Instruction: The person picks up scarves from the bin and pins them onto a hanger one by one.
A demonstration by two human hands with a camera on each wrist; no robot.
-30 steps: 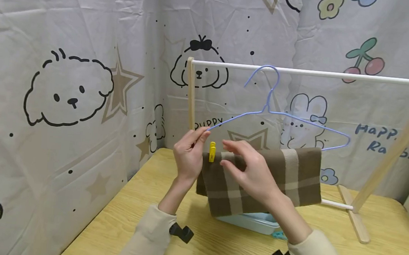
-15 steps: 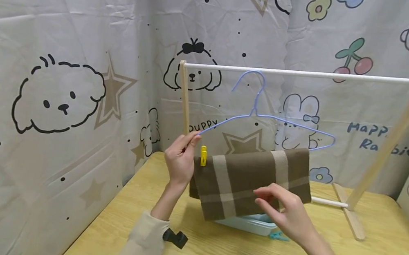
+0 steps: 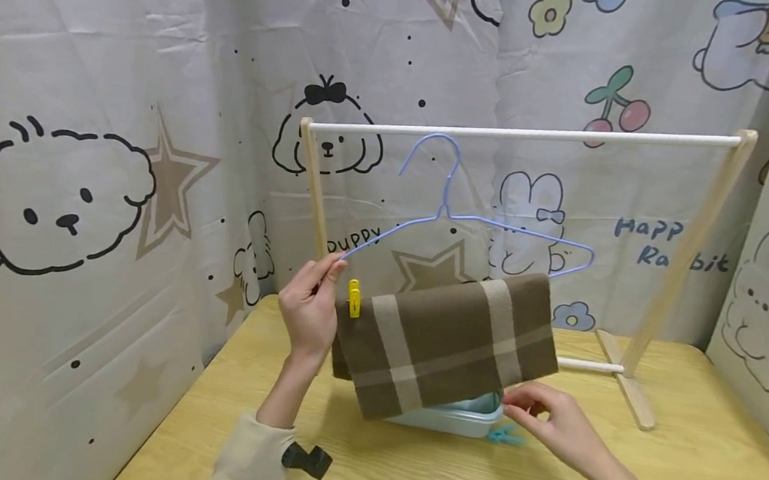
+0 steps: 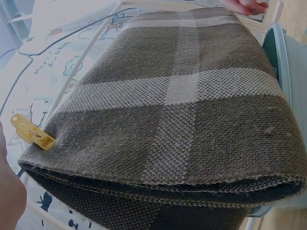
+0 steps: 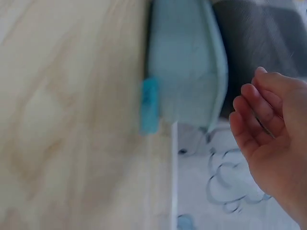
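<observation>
A blue wire hanger (image 3: pixel 446 196) is held up by my left hand (image 3: pixel 310 316), which pinches its left end. Over its lower part drapes a folded brown plaid knit cloth (image 3: pixel 447 346). One yellow clothespin (image 3: pixel 354 299) grips the cloth's top edge near that hand, seen closer in the left wrist view (image 4: pixel 32 132). My right hand (image 3: pixel 557 427) is beside the right end of a light blue plastic basin (image 3: pixel 453 422). In the right wrist view its loosely curved fingers (image 5: pixel 244 127) hold nothing. A teal clothespin (image 3: pixel 505 435) lies on the table by the basin.
Behind the hanger stands a rack with wooden legs (image 3: pixel 683 276) and a white top bar (image 3: pixel 527 134). The hanger's hook is in front of that bar in view. Printed curtains (image 3: pixel 69 333) enclose the wooden table (image 3: pixel 404 474).
My right hand has left the area by the yellow clothespin and moved down and right to the basin. My left hand keeps its pinch on the hanger. The head view has shifted.
</observation>
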